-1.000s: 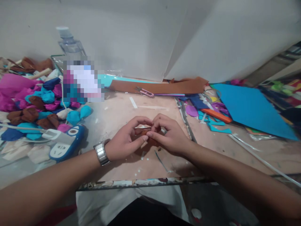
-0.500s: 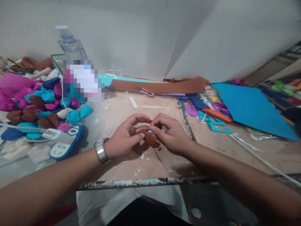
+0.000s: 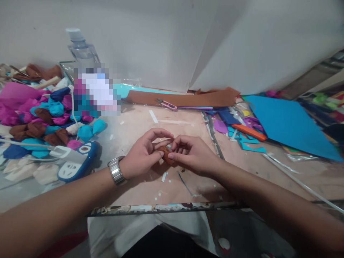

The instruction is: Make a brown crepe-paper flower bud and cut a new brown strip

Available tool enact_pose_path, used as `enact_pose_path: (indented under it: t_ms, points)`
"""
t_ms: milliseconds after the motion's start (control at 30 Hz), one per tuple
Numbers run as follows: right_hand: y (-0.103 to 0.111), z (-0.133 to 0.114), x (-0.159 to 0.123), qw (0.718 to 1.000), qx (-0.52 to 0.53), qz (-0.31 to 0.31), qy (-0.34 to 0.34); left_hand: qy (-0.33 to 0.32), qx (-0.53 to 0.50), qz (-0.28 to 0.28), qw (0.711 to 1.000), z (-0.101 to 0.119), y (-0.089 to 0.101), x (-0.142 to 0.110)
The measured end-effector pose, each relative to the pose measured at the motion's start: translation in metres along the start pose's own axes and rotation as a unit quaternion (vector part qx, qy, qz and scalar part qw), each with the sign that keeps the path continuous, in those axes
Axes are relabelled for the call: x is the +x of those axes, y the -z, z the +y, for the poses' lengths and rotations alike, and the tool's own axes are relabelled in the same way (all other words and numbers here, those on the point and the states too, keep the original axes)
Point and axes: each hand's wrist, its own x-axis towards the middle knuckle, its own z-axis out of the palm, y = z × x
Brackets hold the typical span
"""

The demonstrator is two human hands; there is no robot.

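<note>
A small piece of brown crepe-like paper (image 3: 168,157) is bunched between my two hands, just above the middle of the table (image 3: 150,191). My left hand (image 3: 146,152) pinches it on the left side, thumb in front and fingers curled behind. My right hand (image 3: 192,154) grips its right side between thumb and fingers. Part of the paper is hidden behind the fingertips. To the left lies a pile of crumpled paper balls in pink (image 3: 16,95), blue, brown and cream. Behind the hands, pink-handled thread snips (image 3: 168,104) rest on a long brown paper strip (image 3: 145,99).
A blue and white power strip (image 3: 77,163) with a white cable sits on the left. A clear bottle (image 3: 80,46) stands behind. On the right are an orange utility knife (image 3: 249,132), a blue sheet (image 3: 290,123), paper scraps and a thin white rod (image 3: 303,182).
My right thumb has moved lower and across the front of the brown paper, which now looks more folded in and compact. My left hand has barely shifted.
</note>
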Motion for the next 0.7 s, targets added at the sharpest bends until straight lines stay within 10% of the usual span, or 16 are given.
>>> enact_pose_path:
  t_ms: [367,700]
  points:
    - [-0.0037,0.0092,0.0016,0.982,0.172,-0.065,-0.043,-0.047,0.052,-0.029,0.997,-0.0020,0.0034,-0.0017]
    - [-0.0051,0.0052,0.0045,0.984,0.171,0.039,0.015,0.002,0.117,0.060,0.991,-0.0009,0.0055,0.0018]
